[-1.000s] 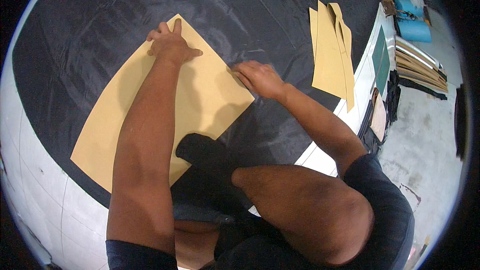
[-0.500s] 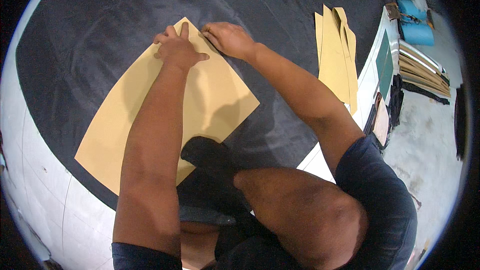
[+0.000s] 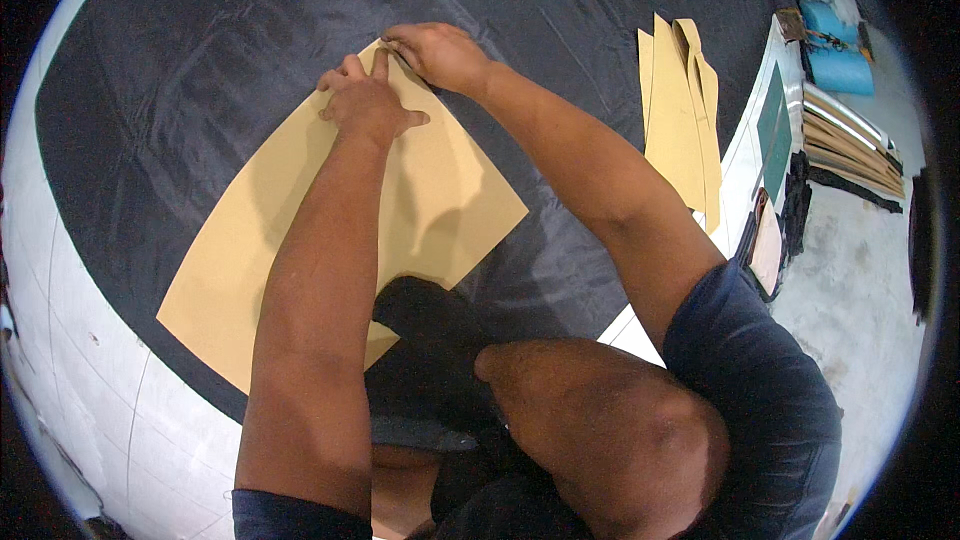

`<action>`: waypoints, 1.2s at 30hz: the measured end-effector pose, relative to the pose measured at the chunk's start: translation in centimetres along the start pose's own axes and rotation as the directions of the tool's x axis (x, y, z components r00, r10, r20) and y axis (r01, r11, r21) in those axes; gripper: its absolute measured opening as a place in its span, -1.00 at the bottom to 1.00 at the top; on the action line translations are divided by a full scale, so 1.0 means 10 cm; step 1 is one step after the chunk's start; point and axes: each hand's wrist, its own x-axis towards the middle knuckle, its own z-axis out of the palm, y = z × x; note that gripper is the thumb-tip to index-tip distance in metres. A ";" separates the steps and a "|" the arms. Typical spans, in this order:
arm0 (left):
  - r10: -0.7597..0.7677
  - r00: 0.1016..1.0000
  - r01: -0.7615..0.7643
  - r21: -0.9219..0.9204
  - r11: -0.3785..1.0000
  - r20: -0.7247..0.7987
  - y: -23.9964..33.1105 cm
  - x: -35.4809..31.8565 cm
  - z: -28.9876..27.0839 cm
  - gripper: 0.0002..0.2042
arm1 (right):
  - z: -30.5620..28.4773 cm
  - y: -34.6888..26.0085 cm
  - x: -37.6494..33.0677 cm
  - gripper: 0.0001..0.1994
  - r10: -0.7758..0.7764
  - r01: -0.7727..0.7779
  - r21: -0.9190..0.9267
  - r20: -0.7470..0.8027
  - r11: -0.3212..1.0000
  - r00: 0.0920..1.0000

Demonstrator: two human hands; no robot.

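A tan paper pattern piece [image 3: 455, 205] with a curved left edge and a pointed far corner lies flat on dark, slightly wrinkled fabric [image 3: 540, 30]. Spread over the paper just below that corner, my left hand [image 3: 362, 103] presses down with its index finger pointing to the tip. My right hand [image 3: 440, 55] is at the pattern's pointed corner, on its right side. Its fingers are pinched together at the paper's edge; whatever is between them is too small or hidden to name. My left forearm covers part of the paper.
More tan paper pieces [image 3: 680, 130] lie overlapped on the fabric at the right. A white table surface [image 3: 70, 250] shows beyond the fabric's left edge. Past the right edge are blue rolls [image 3: 838, 68] and a stack of brown sheets [image 3: 850, 152]. My bent knee [image 3: 620, 420] is close by.
My right hand has slid up and left along the paper's right edge to the pointed corner. The left hand stays spread on the pattern; the whole view has shifted slightly.
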 end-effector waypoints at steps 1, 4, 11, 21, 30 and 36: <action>-0.002 1.000 0.002 0.005 1.000 -0.008 0.00 0.00 0.01 0.12 | -0.01 0.00 -0.01 -0.70 -0.007 0.007 -0.002 0.008 1.000 1.000; -0.003 1.000 0.003 -0.001 1.000 -0.006 0.00 0.01 0.00 0.13 | -0.06 0.02 -0.10 -0.71 -0.016 0.017 -0.020 0.055 1.000 0.998; -0.020 0.999 0.020 -0.015 1.000 -0.047 -0.02 0.00 0.05 0.16 | -0.29 -0.06 -1.00 -0.75 0.015 -0.006 -0.047 0.184 0.999 0.983; -0.019 0.997 0.019 -0.005 1.000 -0.073 0.00 -0.01 0.06 0.14 | -0.43 0.01 -2.55 -0.74 0.177 -0.159 -0.083 0.302 0.984 0.937; -0.004 0.998 0.001 -0.048 0.999 -0.062 0.02 -0.01 0.08 0.08 | -0.65 -0.13 -3.06 -0.74 0.199 -0.206 0.025 0.174 0.978 0.965; 0.069 0.917 -0.145 -0.166 0.975 -0.393 -0.19 -0.32 0.53 -0.04 | -0.59 -0.20 -2.88 -0.72 0.395 -0.405 0.149 0.090 0.902 0.914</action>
